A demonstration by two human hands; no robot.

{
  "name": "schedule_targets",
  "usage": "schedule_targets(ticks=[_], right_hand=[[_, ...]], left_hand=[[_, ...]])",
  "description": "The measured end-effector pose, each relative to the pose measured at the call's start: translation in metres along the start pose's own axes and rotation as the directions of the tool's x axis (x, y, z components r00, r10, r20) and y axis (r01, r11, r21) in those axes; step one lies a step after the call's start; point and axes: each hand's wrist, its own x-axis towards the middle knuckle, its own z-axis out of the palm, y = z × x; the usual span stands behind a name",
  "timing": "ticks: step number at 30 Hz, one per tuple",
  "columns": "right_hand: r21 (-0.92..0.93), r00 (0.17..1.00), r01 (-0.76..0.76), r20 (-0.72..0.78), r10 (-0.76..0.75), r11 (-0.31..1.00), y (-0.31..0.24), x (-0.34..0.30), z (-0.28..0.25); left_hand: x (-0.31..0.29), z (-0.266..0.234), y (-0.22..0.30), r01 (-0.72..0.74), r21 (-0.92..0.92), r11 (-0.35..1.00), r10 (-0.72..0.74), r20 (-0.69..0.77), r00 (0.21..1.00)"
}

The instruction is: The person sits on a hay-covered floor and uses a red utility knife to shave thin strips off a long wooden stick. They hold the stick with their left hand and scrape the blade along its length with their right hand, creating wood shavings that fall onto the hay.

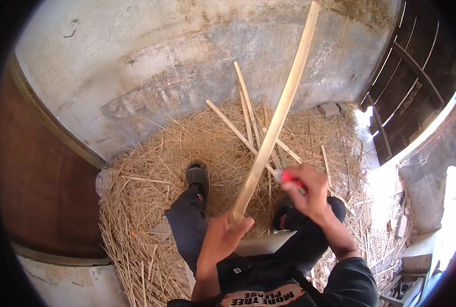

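- My left hand [223,235] is wrapped around the near end of a long, pale wooden strip [280,110], the thumb pressed against it.
- The strip slants up and away from me, leaning to the right, its far end reaching the top edge of the view.
- My right hand [307,192], slightly blurred, is curled around a red-handled tool [287,176]. The tool's greyish end points toward the strip; I cannot tell whether they touch.
- Across the front of my dark shirt [351,284] is a ragged-edged, pale orange print [263,298] with bold, dark block capitals in two lines, upside down from where I look.
- A small, light square mark [237,270] sits on my dark clothing above the print, too small to read.
- Several thinner strips [233,128] lie crossed beyond my knees, on straw-coloured shavings [151,194] that cover the floor around my feet.
- My left shoe [196,176] is dark, with a small reddish mark near the ankle.
- Ahead stands a stained, pale wall [151,66]; a brown panel [43,179] is at left, dark slatted boards [417,66] at right.
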Motion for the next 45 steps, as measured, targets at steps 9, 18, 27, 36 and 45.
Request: schedule_targets(ticks=[9, 18, 27, 36, 45], right_hand=[[-0.122, 0.956, 0.274, 0.138, -0.257, 0.954, -0.022, -0.017, 0.026], [-0.162, 0.956, 0.282, 0.135, -0.262, 0.946, -0.023, -0.018, 0.028], [-0.199, 0.96, 0.277, 0.109, -0.26, 0.94, -0.027, -0.016, 0.027], [-0.22, 0.96, 0.276, 0.105, -0.259, 0.936, -0.026, -0.016, 0.025], [-0.235, 0.968, 0.246, 0.105, -0.227, 0.94, -0.024, -0.009, 0.019]], left_hand=[[0.008, 0.012, 0.009, -0.132, -0.029, 0.991, 0.13, -0.06, 0.99], [0.006, 0.018, 0.012, -0.137, 0.021, 0.99, 0.139, -0.093, 0.986], [0.008, 0.018, 0.004, -0.149, -0.03, 0.988, 0.146, -0.083, 0.986], [0.003, 0.016, 0.006, -0.06, 0.041, 0.997, 0.064, -0.092, 0.994], [-0.006, 0.013, -0.001, -0.02, 0.054, 0.998, 0.024, -0.086, 0.996]])
